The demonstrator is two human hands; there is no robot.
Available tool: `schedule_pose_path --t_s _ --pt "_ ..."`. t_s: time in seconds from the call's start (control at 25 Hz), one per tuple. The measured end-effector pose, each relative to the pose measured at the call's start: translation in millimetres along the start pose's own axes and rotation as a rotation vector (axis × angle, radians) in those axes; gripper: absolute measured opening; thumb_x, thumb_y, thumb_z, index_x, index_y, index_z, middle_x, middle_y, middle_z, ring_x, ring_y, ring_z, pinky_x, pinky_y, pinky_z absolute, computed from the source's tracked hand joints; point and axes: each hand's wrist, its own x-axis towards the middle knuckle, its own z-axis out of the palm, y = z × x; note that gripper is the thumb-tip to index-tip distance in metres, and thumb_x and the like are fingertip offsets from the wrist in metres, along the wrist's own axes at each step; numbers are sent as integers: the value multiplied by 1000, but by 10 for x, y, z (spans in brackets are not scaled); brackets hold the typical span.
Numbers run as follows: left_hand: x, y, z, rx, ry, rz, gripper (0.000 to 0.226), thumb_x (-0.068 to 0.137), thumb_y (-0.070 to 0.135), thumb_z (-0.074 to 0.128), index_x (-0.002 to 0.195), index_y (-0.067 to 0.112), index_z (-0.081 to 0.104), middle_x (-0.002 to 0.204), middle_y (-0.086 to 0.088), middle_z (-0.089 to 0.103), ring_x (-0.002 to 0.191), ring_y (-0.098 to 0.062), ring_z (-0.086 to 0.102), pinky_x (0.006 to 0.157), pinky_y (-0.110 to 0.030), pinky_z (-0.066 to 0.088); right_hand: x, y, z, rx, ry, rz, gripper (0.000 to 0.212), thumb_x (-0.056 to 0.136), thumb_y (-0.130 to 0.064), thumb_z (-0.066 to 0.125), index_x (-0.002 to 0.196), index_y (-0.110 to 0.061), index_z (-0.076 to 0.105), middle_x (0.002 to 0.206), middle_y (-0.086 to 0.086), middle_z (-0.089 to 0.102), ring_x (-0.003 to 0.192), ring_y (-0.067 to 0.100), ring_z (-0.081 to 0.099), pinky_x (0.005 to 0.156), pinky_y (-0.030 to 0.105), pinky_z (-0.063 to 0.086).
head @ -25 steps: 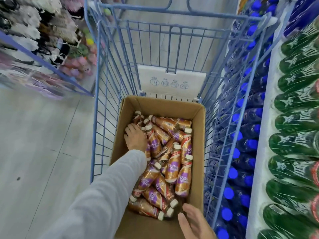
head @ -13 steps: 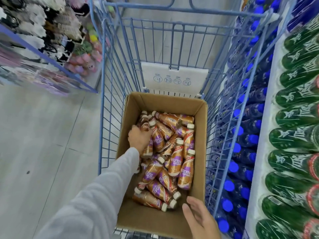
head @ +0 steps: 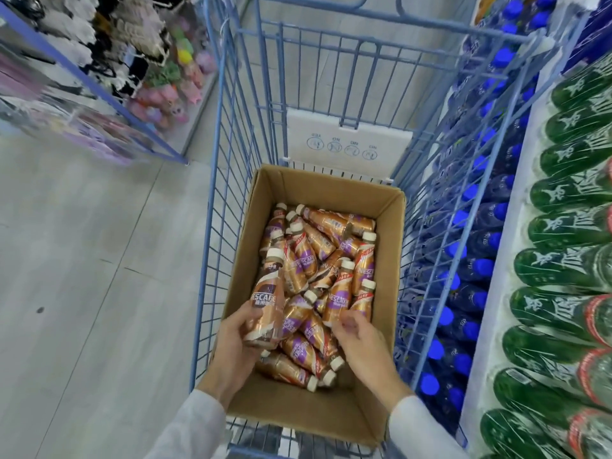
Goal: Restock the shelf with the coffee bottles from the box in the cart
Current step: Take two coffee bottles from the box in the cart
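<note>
An open cardboard box (head: 394, 233) sits inside the blue wire cart (head: 231, 180). Several copper-and-purple coffee bottles (head: 318, 250) with cream caps lie jumbled in it. My left hand (head: 236, 342) grips one coffee bottle (head: 266, 303) by its lower half, cap pointing away, lifted above the pile at the box's left side. My right hand (head: 361, 339) reaches down into the box on the right, fingers curled over the bottles near the front; whether it holds one is unclear.
Shelves on the right hold rows of blue-capped bottles (head: 477, 266) and green bottles (head: 569, 260), close against the cart's right side. A rack of soft toys and hanging goods (head: 159, 77) stands at the far left. Grey floor (head: 99, 293) lies left of the cart.
My left hand took hold of a bottle deep in the box and drew it back and up towards me. My right hand moved from the box's near edge into the bottles.
</note>
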Motion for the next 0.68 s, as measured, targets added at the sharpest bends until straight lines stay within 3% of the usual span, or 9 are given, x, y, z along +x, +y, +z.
schedule_pose_path --t_s 0.12,0.24,0.36,0.44,0.6,0.68 --pt "-160 -13 -59 113 -4 24 77 62 36 86 130 11 62 119 -17 72 101 -30 73 75 -35 57 656 -261 1 -52 28 -46 40 101 -38 58 137 -21 53 128 -2 62 113 15 61 101 39 52" --pt "-271 -40 -143 163 -4 22 84 54 34 93 131 17 63 121 -17 72 104 -33 73 73 -35 59 1346 -412 -8 -460 43 -257 50 98 -23 62 145 -15 48 140 8 57 127 25 55 107 42 47" --pt "-363 -132 -290 143 42 17 75 48 35 95 119 23 72 114 -15 74 90 -28 75 63 -31 58 1854 -438 -16 -903 -130 -355 63 92 -26 68 149 -20 44 151 8 47 140 29 42 115 44 38" --pt "-404 -215 -404 124 101 7 82 43 37 96 120 25 71 114 -15 74 89 -28 74 61 -32 57 2045 -391 -4 -1090 -244 -391 66 91 -32 69 151 -23 44 158 6 39 146 29 32 119 47 32" --pt "-446 -320 -550 61 132 17 84 37 34 99 116 22 73 109 -18 74 85 -29 74 62 -35 59 2197 -321 -2 -1164 -300 -389 69 85 -35 66 150 -29 44 160 2 26 148 29 22 118 50 30" --pt "-434 -349 -585 54 136 16 84 39 29 96 119 18 71 108 -20 73 83 -30 74 60 -36 59 2220 -313 48 -1205 -275 -371 71 80 -38 69 147 -29 46 156 2 26 146 30 22 118 58 27"
